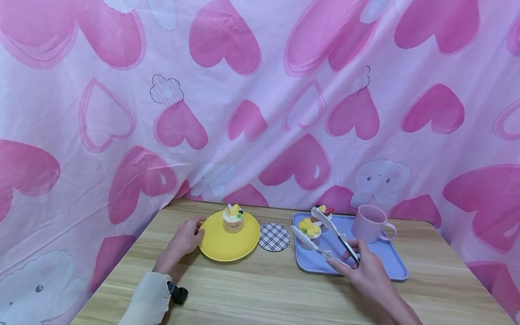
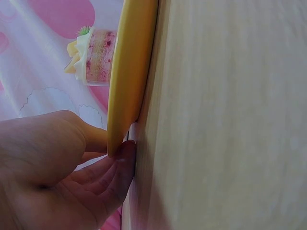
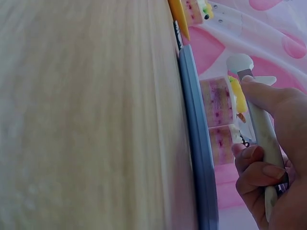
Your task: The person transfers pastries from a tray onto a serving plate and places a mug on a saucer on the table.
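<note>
Yellow plate (image 1: 217, 246); wht/silver tongs (image 1: 304, 238); lt-blue tray (image 1: 391, 261); pink mug (image 1: 367, 227); blk/wht checked coaster (image 1: 274, 237); wood-grain desk (image 1: 243, 289); pink cloth (image 1: 276, 88) w/ darker hearts (image 1: 306, 162).

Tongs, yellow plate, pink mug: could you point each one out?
Tongs (image 1: 348, 248), head view, metal part of the upper arm.
Yellow plate (image 1: 227, 246), head view, bare surface in front of the dessert cup (image 1: 233, 223).
Pink mug (image 1: 368, 229), head view, side of the body.
</note>
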`<state>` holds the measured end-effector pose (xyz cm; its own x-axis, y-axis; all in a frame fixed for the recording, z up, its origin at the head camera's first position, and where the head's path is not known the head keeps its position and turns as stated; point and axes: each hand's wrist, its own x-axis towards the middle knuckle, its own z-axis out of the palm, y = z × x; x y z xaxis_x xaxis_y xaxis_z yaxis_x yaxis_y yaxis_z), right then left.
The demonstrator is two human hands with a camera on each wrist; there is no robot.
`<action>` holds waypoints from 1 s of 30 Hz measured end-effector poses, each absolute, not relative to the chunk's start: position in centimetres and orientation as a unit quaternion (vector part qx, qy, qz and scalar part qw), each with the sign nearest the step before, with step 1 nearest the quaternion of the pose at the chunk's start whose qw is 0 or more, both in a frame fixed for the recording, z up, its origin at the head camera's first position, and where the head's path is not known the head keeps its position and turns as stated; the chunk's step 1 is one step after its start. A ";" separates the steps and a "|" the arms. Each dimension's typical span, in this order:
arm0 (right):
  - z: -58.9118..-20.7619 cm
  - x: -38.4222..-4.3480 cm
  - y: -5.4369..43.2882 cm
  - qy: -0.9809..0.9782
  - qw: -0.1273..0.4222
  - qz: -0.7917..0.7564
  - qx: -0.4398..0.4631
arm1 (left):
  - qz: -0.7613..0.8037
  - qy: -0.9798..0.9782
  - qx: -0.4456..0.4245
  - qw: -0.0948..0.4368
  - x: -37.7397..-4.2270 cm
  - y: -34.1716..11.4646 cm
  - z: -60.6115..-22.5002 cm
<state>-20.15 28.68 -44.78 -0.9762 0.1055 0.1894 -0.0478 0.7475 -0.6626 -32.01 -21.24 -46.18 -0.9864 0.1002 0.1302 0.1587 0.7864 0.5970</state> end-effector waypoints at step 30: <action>-45.6 -20.7 29.6 -0.950 0.038 0.310 -0.025 | -0.311 -0.947 -0.068 0.048 -32.0 -21.2 -46.2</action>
<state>-20.72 29.57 -45.65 -0.9958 0.0715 0.0565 0.0244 0.8066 -0.5905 -31.95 -21.19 -46.15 -0.9862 0.0986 0.1330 0.1583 0.7974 0.5823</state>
